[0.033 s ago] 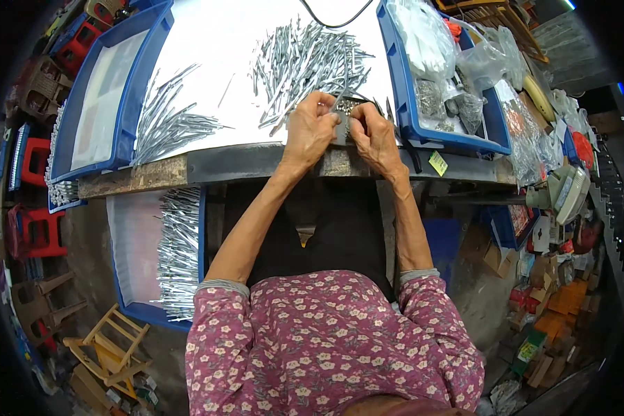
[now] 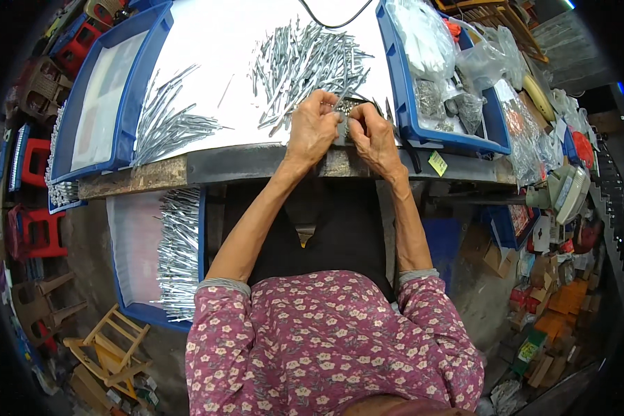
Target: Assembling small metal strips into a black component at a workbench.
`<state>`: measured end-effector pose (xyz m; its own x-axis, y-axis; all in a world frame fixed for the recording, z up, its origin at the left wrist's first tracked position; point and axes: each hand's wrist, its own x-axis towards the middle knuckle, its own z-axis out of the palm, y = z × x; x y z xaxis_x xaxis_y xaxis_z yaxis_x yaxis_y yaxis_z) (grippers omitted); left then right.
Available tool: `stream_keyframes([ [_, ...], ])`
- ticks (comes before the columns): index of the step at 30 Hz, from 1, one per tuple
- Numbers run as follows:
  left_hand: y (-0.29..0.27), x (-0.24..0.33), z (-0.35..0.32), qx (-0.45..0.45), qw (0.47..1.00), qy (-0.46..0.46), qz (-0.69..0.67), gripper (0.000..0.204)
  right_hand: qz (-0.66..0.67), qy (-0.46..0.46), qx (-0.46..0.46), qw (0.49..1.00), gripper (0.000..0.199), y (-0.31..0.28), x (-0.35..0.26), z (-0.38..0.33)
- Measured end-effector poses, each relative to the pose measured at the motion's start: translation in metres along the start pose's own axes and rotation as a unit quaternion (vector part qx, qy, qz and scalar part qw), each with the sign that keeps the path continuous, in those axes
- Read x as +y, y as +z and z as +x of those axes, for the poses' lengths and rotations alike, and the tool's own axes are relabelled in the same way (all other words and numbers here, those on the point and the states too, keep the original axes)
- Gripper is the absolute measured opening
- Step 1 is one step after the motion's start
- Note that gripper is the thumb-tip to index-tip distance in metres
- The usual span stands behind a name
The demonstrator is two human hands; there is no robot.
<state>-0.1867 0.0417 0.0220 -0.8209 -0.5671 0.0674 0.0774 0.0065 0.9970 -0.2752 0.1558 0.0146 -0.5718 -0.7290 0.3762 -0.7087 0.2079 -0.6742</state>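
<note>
My left hand [image 2: 312,130] is closed in a pinch at the table's front edge, with a thin grey strip [image 2: 339,102] between thumb and forefinger. Close beside it, my right hand [image 2: 373,135] has thumb and forefinger pressed together; whatever they hold is too small to make out. Between and just behind the hands lies a dark holder of tiny metal parts [image 2: 350,109], partly covered by the fingers. A large heap of thin grey metal strips [image 2: 312,62] spreads behind my left hand. A smaller pile of similar strips [image 2: 177,125] lies further left on the white tabletop.
A blue tray [image 2: 126,125] stands at left, and another blue tray [image 2: 457,142] with bagged parts at right. Under the table, a blue bin [image 2: 121,298] holds more strips. A wooden stool [image 2: 111,347] is at lower left; cardboard boxes [image 2: 489,253] crowd the right.
</note>
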Motion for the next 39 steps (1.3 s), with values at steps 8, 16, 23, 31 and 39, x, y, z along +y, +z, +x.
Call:
stream_keyframes([
  [8, 0.013, -0.013, 0.01, 0.02, 0.999, 0.018, -0.03, 0.017, 0.079, 0.035, -0.007, 0.996, 0.008, -0.001, 0.0, -0.002],
  [16, 0.01, -0.017, 0.012, 0.032, 0.995, 0.014, -0.099, 0.018, 0.115, 0.059, -0.016, 0.992, 0.009, -0.003, -0.001, -0.002],
  [23, 0.007, -0.012, 0.007, 0.014, 0.983, -0.046, -0.179, 0.021, 0.203, 0.076, 0.028, 0.976, 0.011, 0.001, -0.009, -0.004],
  [31, 0.005, -0.01, 0.0, -0.023, 0.959, -0.083, -0.268, 0.016, 0.22, 0.087, 0.047, 0.97, 0.009, 0.003, -0.013, -0.005],
  [39, -0.004, -0.01, -0.007, -0.061, 0.95, -0.079, -0.297, 0.015, 0.266, 0.107, 0.093, 0.954, 0.006, 0.003, -0.017, 0.0],
])
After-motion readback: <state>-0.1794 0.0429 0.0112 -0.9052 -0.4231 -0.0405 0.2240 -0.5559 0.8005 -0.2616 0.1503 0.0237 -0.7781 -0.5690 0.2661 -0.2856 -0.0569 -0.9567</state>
